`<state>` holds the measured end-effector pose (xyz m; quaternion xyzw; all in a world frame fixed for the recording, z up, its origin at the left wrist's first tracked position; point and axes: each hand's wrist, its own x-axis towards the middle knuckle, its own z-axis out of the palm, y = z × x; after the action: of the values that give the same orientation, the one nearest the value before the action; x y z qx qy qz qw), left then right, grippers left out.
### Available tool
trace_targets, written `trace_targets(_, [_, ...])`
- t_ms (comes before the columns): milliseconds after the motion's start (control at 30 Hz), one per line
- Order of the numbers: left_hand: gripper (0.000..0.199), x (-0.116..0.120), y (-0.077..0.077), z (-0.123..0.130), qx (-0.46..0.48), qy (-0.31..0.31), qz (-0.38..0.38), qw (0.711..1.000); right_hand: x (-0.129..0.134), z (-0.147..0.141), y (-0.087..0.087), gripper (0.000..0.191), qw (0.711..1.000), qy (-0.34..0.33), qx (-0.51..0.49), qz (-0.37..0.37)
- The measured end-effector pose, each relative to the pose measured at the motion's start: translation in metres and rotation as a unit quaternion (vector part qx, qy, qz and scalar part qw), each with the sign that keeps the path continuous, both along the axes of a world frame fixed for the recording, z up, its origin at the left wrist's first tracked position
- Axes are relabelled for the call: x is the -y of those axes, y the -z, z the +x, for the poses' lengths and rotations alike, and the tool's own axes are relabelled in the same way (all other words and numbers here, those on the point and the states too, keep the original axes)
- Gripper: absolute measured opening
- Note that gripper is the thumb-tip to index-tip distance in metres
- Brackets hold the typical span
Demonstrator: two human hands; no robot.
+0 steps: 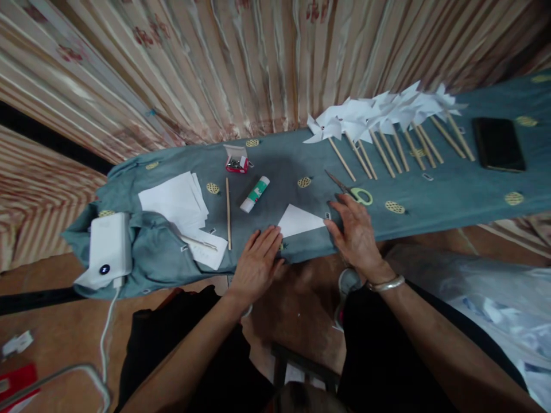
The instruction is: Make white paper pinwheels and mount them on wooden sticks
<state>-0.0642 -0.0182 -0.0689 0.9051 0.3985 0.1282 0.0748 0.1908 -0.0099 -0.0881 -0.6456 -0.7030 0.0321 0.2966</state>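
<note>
A piece of white paper (300,221), folded into a triangle, lies on the green cloth near the front edge. At its left corner my left hand (259,258) rests flat with the fingers stretched out. My right hand (353,232) touches the paper's right tip with the thumb, its fingers apart and reaching toward the scissors (361,195) with pale green handles. Beyond the paper lie a glue stick (255,194) and a single wooden stick (228,213). An opened small red box (236,163) holds small metal pieces.
Several white paper pinwheels (379,117) on wooden sticks lie in a row at the back right, beside a dark phone (499,144). Stacked white paper sheets (174,198), a pen (198,242) and a white power bank (110,244) with a cable are on the left. A striped curtain (258,63) hangs behind.
</note>
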Motion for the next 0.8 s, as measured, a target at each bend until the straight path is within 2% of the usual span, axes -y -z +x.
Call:
trace_targets(367, [0.041, 0.010, -0.004, -0.019, -0.003, -0.010, 0.021, 1.000, -0.003, 0.001, 0.004, 0.030, 0.999, -0.013, -0.041, 0.006])
trace_targets(567, [0.040, 0.010, -0.010, -0.018, -0.014, -0.011, 0.035, 0.999, -0.005, -0.001, -0.006, 0.031, 0.996, -0.021, -0.084, 0.033])
trace_targets(800, [0.036, 0.007, -0.013, -0.013, -0.016, -0.017, 0.050, 0.998, -0.003, -0.017, -0.009, 0.035, 0.996, -0.074, -0.043, 0.003])
